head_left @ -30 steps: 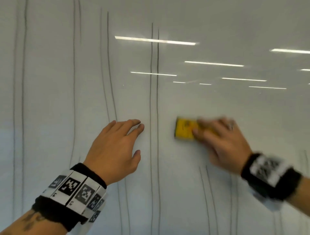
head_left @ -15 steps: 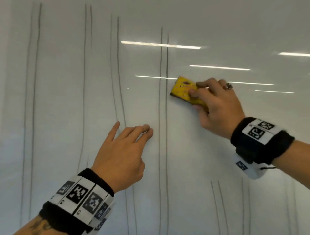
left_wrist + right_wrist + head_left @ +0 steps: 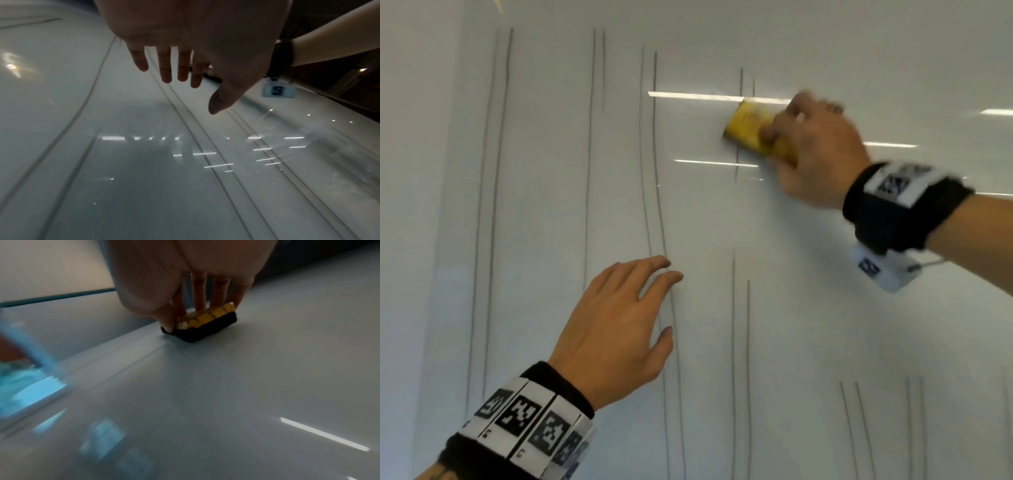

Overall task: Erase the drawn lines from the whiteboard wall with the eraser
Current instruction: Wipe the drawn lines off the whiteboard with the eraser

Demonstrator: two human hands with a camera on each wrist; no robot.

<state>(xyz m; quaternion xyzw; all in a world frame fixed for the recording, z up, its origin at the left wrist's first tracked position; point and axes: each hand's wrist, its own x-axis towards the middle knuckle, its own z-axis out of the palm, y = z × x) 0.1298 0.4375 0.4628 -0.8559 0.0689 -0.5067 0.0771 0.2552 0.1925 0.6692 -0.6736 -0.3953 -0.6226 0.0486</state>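
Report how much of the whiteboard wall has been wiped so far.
Done: a gap is wiped in the double line under the eraser; only stubs above and lower ends remain. In hand: the right hand grips the eraser against the whiteboard wall; the left hand is spread flat at the board. Left: three full-length pairs at left and short pairs at bottom right.

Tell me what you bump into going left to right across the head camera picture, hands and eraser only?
left hand → eraser → right hand
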